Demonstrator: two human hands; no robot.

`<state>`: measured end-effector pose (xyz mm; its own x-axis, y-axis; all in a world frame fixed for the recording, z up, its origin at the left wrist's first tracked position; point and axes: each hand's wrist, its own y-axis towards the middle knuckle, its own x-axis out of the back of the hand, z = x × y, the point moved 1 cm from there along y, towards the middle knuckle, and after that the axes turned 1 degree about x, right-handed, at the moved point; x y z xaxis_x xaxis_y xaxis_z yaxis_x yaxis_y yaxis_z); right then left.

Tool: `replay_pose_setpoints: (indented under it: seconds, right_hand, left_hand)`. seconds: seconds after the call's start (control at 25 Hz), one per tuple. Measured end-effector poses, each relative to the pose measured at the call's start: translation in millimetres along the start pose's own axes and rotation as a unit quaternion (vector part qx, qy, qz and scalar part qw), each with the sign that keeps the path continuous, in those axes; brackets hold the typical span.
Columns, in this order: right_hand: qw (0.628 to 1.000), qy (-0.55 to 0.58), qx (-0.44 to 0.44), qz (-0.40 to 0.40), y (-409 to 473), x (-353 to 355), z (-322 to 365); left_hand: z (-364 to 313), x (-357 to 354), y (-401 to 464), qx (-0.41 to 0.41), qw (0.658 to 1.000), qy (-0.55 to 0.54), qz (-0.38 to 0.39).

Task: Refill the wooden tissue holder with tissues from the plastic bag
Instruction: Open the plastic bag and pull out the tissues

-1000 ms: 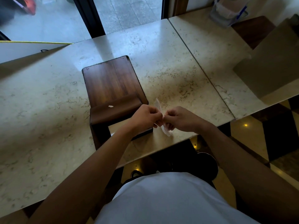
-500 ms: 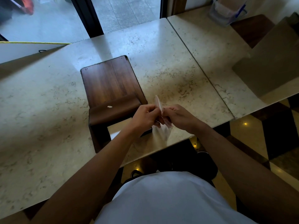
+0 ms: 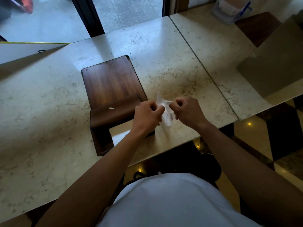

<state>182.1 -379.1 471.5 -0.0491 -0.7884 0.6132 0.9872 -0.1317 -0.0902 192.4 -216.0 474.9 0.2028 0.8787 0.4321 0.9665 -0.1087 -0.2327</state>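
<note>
A dark wooden tissue holder (image 3: 111,86) lies flat on the marble table (image 3: 41,112), its open end toward me. Just right of its near corner, my left hand (image 3: 147,115) and my right hand (image 3: 186,110) both pinch a small clear plastic bag (image 3: 165,110) with white tissue showing inside. The bag is stretched between the two fists a little above the table. A white scrap (image 3: 111,108) sits on the holder's front lip.
A clear plastic container (image 3: 231,9) stands at the far right on the second marble slab (image 3: 213,46). A tan box-like block (image 3: 275,66) sits at the right. The table edge runs just below my hands, with dark patterned floor beyond.
My hands have pulled slightly apart, spreading the plastic bag between them. The holder has not moved.
</note>
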Motion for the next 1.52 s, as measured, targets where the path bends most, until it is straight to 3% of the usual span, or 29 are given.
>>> replay_pose_setpoints:
  seconds: [0.16, 0.28, 0.64, 0.96, 1.12, 1.28, 1.52]
  right_hand:
    - [0.996, -0.083, 0.001, -0.042, 8, 23, -12]
    - [0.992, -0.125, -0.001, -0.032, 8, 27, -16]
    - [0.984, -0.119, -0.098, -0.092, 6, 18, -9]
    - [0.999, -0.038, 0.012, -0.019, 0, 8, -2]
    - [0.990, -0.110, 0.081, 0.044, -4, 6, 4]
    - [0.975, -0.214, 0.043, 0.041, 1, 7, 8]
    - [0.942, -0.284, -0.022, 0.175, 19, 1, 4]
  left_hand:
    - [6, 17, 7, 0.000, 0.998, 0.062, -0.003]
    - [9, 26, 11, 0.004, 0.997, 0.070, 0.014]
    - [6, 19, 11, 0.055, 0.998, 0.035, -0.022]
    - [17, 9, 8, 0.084, 0.989, -0.054, 0.113]
    - [18, 5, 6, 0.077, 0.985, -0.072, 0.135]
    - [19, 0, 4, 0.073, 0.982, -0.079, 0.156]
    - [21, -5, -5, 0.097, 0.972, -0.114, 0.179]
